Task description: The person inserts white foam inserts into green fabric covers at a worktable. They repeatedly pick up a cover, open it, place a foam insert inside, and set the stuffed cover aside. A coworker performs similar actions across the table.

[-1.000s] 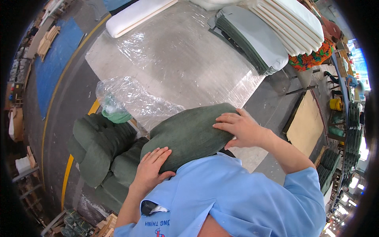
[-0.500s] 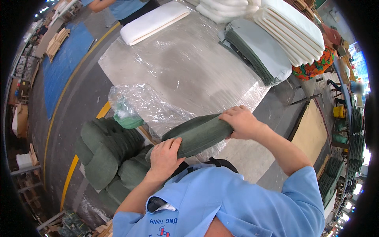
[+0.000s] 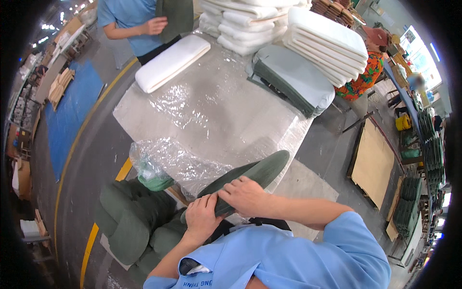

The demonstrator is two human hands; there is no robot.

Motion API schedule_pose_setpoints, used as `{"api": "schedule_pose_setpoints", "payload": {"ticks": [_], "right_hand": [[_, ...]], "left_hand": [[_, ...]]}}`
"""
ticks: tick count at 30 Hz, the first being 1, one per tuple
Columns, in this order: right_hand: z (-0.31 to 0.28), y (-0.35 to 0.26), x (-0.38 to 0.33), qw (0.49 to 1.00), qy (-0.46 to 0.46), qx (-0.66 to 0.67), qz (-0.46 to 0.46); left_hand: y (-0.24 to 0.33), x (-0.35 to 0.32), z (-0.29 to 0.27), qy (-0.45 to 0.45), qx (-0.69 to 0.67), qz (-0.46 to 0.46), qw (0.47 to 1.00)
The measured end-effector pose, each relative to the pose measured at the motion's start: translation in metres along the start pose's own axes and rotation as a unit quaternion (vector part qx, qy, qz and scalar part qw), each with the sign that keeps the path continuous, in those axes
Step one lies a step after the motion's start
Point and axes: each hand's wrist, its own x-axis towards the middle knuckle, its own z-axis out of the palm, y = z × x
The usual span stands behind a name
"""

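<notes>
A dark green fabric cushion (image 3: 266,169) is tilted up at the near edge of the table, its rounded far end pointing to the upper right. My left hand (image 3: 201,216) is closed on its near left end. Close beside it, my right hand (image 3: 244,196) grips the near long edge with bent fingers; the thumbs are mostly hidden. Left of my left arm stands a pile of similar green cushions (image 3: 127,224). A crumpled clear plastic sheet (image 3: 180,161) lies just beyond the cushion, with a green bundle (image 3: 156,182) at its left end.
The table (image 3: 207,115) is wrapped in clear film. A white foam pad (image 3: 172,62) lies at its far left, green covers (image 3: 288,79) and white pad stacks (image 3: 327,43) at the far right. Across the table, a person in a blue shirt (image 3: 137,24) holds a green piece.
My right hand has slid from the cushion's far right end to its near edge, close to my left hand. The person opposite has come further into view with a green piece.
</notes>
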Motion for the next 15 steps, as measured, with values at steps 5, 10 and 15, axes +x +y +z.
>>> {"api": "schedule_pose_setpoints", "payload": {"ticks": [5, 10, 15], "right_hand": [[0.000, 0.014, 0.015, 0.999, 0.003, 0.042, -0.018], [-0.006, 0.037, 0.002, 0.993, 0.055, 0.096, -0.041], [-0.041, 0.072, -0.078, 0.951, 0.210, 0.226, -0.029]], "left_hand": [[-0.002, 0.015, -0.005, 0.015, 0.025, -0.034, 0.999], [0.053, -0.004, 0.007, 0.255, 0.054, -0.131, 0.956], [0.109, -0.038, 0.054, 0.516, -0.135, -0.284, 0.796]]}}
